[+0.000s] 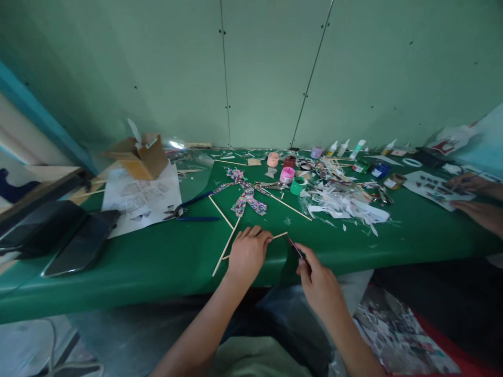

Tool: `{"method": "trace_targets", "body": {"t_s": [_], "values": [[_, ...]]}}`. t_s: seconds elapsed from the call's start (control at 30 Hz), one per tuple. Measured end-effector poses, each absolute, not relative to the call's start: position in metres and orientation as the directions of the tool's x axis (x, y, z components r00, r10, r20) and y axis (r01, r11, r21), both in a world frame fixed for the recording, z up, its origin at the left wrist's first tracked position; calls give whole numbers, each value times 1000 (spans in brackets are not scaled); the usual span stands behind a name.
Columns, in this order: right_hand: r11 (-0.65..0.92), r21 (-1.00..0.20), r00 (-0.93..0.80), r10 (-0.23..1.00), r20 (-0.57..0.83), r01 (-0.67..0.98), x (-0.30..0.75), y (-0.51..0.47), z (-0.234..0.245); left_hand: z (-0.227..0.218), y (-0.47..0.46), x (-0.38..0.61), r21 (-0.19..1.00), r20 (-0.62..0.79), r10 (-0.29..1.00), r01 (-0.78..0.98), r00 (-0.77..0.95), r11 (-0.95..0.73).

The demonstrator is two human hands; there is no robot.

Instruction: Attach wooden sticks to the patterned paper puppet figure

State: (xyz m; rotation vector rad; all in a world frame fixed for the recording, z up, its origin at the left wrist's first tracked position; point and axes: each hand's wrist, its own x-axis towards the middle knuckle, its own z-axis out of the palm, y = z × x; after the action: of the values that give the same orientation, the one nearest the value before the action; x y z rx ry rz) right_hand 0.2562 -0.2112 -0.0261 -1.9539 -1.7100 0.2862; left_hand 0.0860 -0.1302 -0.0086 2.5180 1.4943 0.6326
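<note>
My left hand (248, 252) is closed around a thin wooden stick (280, 235), whose pale end sticks out to the right. In my right hand (320, 280) is a slim pinkish-dark tool (294, 247); its tip comes close to that stick end, and its exact kind is unclear. Beside my left hand lies another wooden stick (227, 246), slanting toward the table's front edge. Beyond the hands is a flat, speckled multicoloured paper figure (247, 195) with limb-like strips. Blue-handled pliers (184, 209) lie to its left.
Paint jars (288, 175), white paper scraps (341, 201) and glue bottles (343, 147) spread across the back right. A cardboard box (143, 159) stands on printed paper (147, 193) at left, near a phone (82, 243). Another person's hands (473, 191) work at a sheet on the right.
</note>
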Motion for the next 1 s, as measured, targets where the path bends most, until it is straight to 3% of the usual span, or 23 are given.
{"method": "trace_targets", "body": {"t_s": [0.7, 1.0], "values": [[-48, -429, 150, 967, 205, 902, 244, -202, -22, -9, -130, 86, 341, 300, 865, 802, 401, -490], [-31, -339, 119, 963, 242, 940, 245, -202, -22, -9, -129, 87, 345, 287, 869, 802, 403, -487]]}}
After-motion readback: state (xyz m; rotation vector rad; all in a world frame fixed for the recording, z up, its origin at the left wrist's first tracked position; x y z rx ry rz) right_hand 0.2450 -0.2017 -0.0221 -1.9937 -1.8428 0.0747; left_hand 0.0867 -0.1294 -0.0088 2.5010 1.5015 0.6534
